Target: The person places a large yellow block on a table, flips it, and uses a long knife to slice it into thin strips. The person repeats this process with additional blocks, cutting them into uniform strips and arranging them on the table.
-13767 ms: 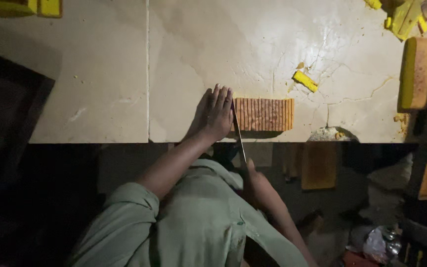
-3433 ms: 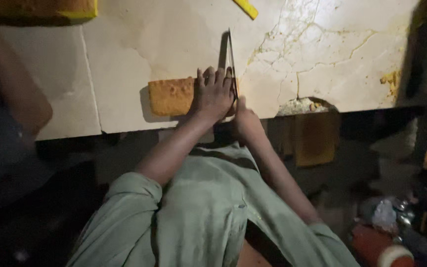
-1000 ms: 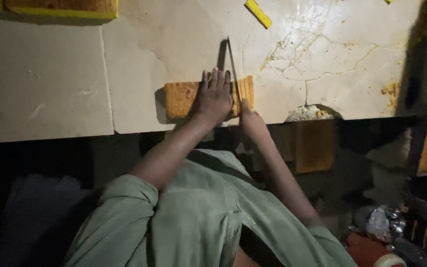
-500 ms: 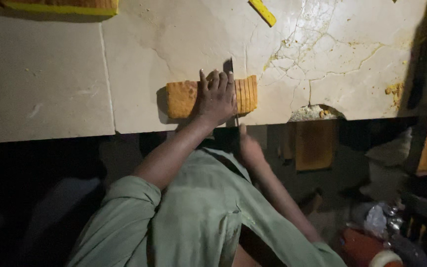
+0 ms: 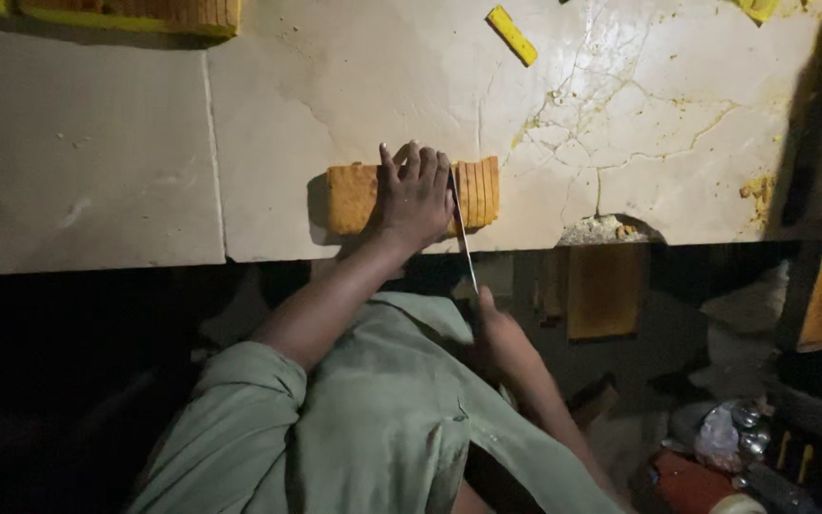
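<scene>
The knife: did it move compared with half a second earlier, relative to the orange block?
Yes. The knife has been drawn back toward the person: its tip, which reached the block's far edge, now lies over the block, the right hand below the table edge.

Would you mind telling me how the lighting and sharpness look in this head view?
Head view: light falls on the stone counter and orange slab; everything below its edge sinks into deep shadow; the left hand is sharp, the right hand dim.
</scene>
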